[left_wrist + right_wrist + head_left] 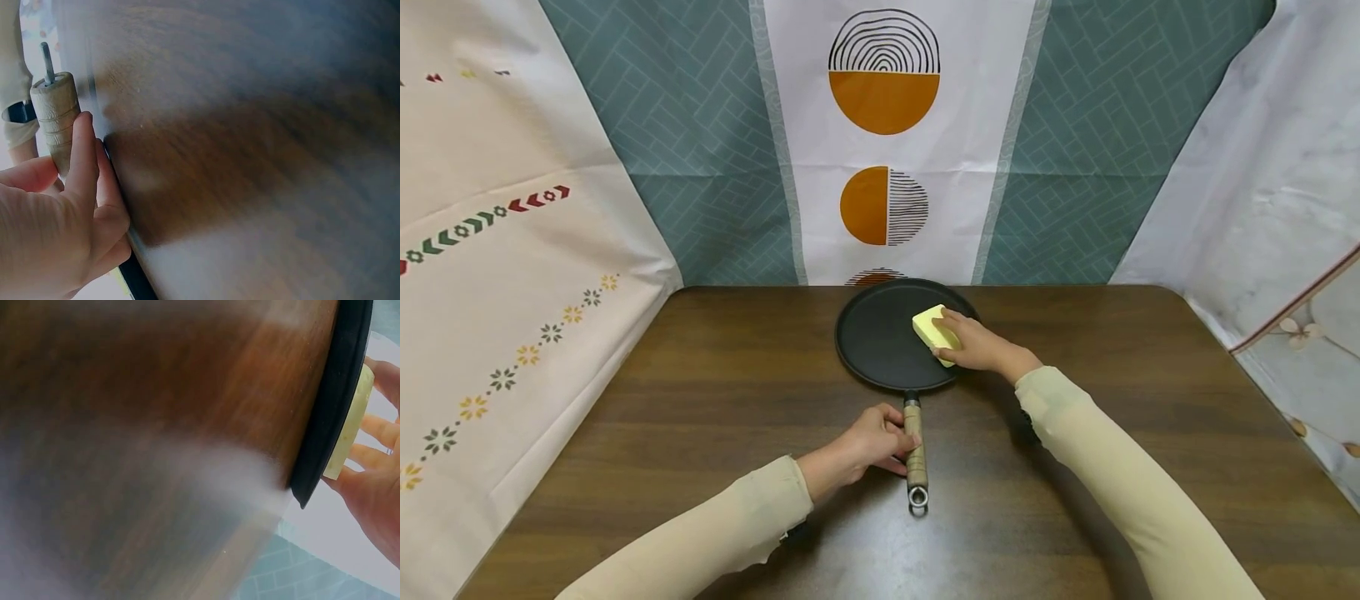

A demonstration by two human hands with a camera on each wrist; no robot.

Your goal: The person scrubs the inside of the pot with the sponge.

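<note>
Left hand: clamped on a pale, ringed, cylindrical wooden handle; a firm hold should check twisting. Right hand, apart from the left: gripping a yellow, rectangular, foam-like sponge, laid on a flat, round, matte-black, low-rimmed pan at the table's far end; flat, even pressure advisable. Beyond: teal-and-white printed cloth.

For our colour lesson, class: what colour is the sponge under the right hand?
The sponge is pale yellow, seen best in the head view.
</note>
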